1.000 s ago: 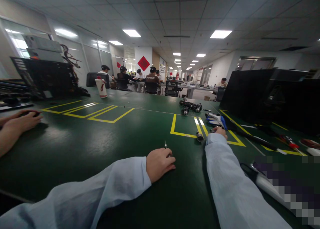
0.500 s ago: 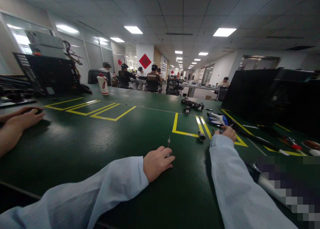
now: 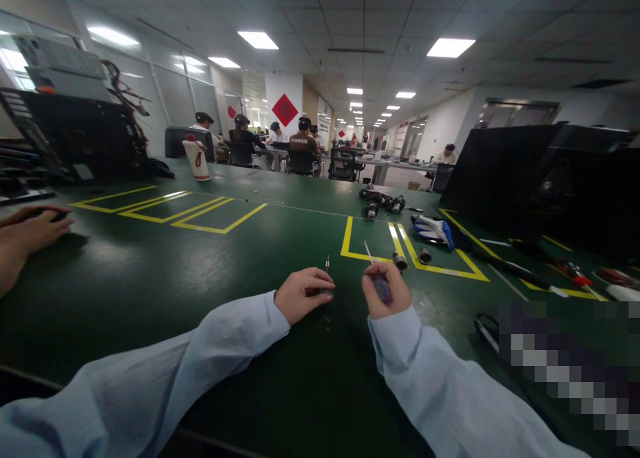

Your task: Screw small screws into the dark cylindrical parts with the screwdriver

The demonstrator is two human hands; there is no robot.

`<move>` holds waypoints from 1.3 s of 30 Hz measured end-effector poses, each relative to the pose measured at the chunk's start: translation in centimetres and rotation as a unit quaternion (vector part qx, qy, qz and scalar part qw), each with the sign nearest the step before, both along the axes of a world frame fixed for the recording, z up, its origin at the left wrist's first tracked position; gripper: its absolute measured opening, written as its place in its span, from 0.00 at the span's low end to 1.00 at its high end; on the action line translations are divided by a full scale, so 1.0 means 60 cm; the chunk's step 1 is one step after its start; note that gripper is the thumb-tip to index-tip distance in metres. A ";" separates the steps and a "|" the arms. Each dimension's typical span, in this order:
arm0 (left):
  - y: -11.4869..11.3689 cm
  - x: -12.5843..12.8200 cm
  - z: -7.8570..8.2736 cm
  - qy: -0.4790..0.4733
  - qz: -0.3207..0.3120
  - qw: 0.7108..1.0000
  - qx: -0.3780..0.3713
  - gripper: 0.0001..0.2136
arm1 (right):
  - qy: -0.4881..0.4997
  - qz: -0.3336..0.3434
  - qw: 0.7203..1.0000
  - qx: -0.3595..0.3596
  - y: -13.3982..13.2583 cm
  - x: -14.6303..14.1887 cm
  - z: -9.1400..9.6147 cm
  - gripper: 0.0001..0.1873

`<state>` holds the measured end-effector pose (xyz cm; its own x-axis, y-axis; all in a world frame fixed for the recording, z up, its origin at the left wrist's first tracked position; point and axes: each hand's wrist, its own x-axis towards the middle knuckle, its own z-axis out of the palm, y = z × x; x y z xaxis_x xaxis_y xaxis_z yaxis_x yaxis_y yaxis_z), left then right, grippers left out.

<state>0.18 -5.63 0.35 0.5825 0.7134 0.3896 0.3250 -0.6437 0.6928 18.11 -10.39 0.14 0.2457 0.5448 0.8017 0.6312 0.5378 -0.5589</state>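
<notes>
My left hand (image 3: 304, 295) is closed loosely around a small dark part whose thin metal shaft (image 3: 327, 265) points up beyond my fingers; most of its body is hidden. To the right, my right hand (image 3: 389, 290) grips a screwdriver (image 3: 382, 289) by its dark purplish handle, blade tilted up and left. The two hands are apart above the green table (image 3: 280, 391). Just below my left hand lie two tiny dark nut-like pieces (image 3: 327, 325). Past my right hand are a metal cylindrical part (image 3: 399, 261) and a second cylindrical part (image 3: 425, 255) near the yellow tape.
Blue-and-white gloves (image 3: 433, 232) and dark metal fittings (image 3: 383, 203) lie farther back. A red-handled tool (image 3: 575, 276) is at the right, near black equipment (image 3: 500, 171). Another person's hands (image 3: 37, 231) hold something at the left edge. A white cup (image 3: 197, 159) stands behind.
My right hand has come left from beside the gloves, now with the screwdriver raised in it. The left hand has shifted slightly up and left, and two tiny pieces now show below it.
</notes>
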 end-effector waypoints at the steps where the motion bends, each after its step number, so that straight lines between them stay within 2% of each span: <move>1: 0.002 0.000 -0.003 -0.009 -0.001 1.000 -0.008 0.08 | 0.042 0.028 0.998 -0.038 -0.013 -0.009 -0.001 0.03; 3: 0.005 0.001 -0.006 -0.040 0.002 0.998 -0.048 0.08 | 0.123 0.088 0.985 -0.085 -0.031 -0.019 -0.001 0.02; 6: 0.012 0.000 -0.005 -0.109 0.027 0.983 -0.143 0.09 | 0.239 0.145 0.951 -0.133 -0.039 -0.016 0.002 0.06; 8: 0.017 -0.001 -0.002 -0.149 0.055 0.962 -0.220 0.10 | 0.317 0.154 0.919 -0.176 -0.035 -0.007 0.003 0.09; 11: 0.021 -0.002 0.000 -0.204 0.100 0.916 -0.332 0.12 | 0.394 0.160 0.875 -0.233 -0.027 0.007 0.002 0.13; 15: 0.021 0.000 0.003 -0.261 0.122 0.872 -0.395 0.10 | 0.420 0.208 0.844 -0.259 -0.027 0.015 -0.004 0.16; 23: 0.021 0.006 0.022 -0.323 0.138 0.814 -0.462 0.04 | 0.418 0.258 0.825 -0.279 -0.023 0.011 -0.013 0.17; 29: 0.021 0.002 0.022 -0.333 0.098 0.811 -0.472 0.06 | 0.439 0.285 0.805 -0.281 -0.015 0.017 -0.021 0.15; 33: 0.021 -0.002 0.014 -0.337 0.061 0.824 -0.451 0.13 | 0.448 0.310 0.792 -0.275 -0.018 0.016 -0.019 0.09; 35: 0.018 -0.001 0.011 -0.331 0.050 0.835 -0.436 0.18 | 0.433 0.317 0.801 -0.265 -0.023 0.010 -0.016 0.08; 39: 0.010 0.005 0.009 -0.307 0.034 0.856 -0.414 0.21 | 0.358 0.315 0.846 -0.237 -0.038 -0.006 -0.010 0.08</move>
